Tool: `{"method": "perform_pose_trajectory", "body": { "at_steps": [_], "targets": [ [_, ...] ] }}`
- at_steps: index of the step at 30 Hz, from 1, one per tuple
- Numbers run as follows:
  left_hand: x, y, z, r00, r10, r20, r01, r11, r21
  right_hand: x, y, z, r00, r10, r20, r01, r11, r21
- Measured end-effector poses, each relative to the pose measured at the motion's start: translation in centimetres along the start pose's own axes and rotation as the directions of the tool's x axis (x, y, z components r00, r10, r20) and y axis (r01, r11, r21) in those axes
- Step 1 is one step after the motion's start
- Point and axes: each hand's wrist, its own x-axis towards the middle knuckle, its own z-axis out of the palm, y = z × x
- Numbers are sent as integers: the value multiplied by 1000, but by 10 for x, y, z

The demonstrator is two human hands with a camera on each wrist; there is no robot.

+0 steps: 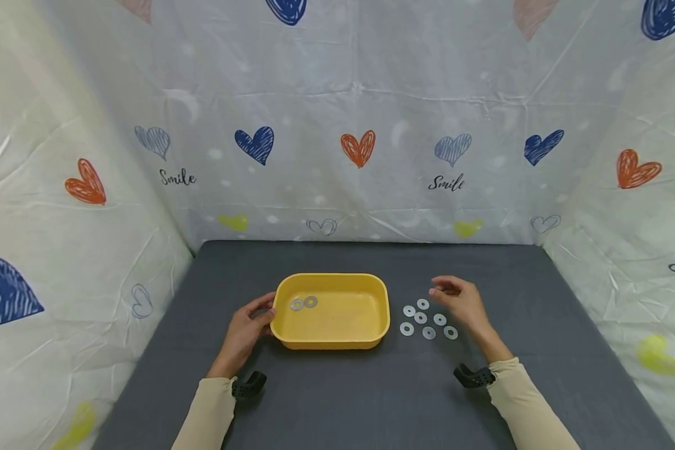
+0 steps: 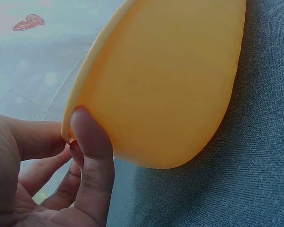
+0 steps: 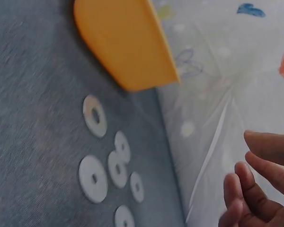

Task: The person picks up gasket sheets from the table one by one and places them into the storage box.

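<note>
Between a person's two hands, a yellow tray [image 1: 330, 344] sits on a dark grey worktop [image 1: 337, 400]. Only the head view looks down into it, showing two flat grey washers [image 1: 306, 302] side by side on its floor, toward the left hand [image 1: 246, 332]. Seven loose washers [image 1: 417, 318], also grey, lie outside the tray. The left wrist view shows no washers but gives the grip up close: the tray's rim is pinched between thumb and fingers. The right wrist view shows what is less clear from above: the thumb and fingers of the right hand [image 1: 462, 304] are loosely bent and apart, with nothing visible between them.

The tray is just to the right of the left hand, which touches its end, and well to the left of the right hand. The loose washers are spread to the left of the right hand and nearer the person, between that hand and the tray.

In the left wrist view, the tray runs off the top edge and its inside floor is hidden. In the right wrist view, the tray is cut off at the top, one washer is cropped at the bottom, and the washers look slightly blurred.
</note>
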Motion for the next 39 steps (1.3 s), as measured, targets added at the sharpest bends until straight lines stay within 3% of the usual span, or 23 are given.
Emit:
{"method": "perform_pose_trajectory", "body": {
  "at_steps": [14, 24, 39],
  "targets": [
    [0, 3, 2, 1000, 0, -2, 0, 1000, -3, -1, 33, -5, 999, 52, -6, -52, 997, -65],
    [1, 1, 2, 1000, -23, -16, 23, 1000, -3, -5, 52, -6, 992, 63, 112, -51, 992, -112],
    [-2, 3, 0, 1000, 7, 16, -7, 1000, -14, -5, 65, -4, 990, 98, 99, -83, 985, -150]
  ]
}}
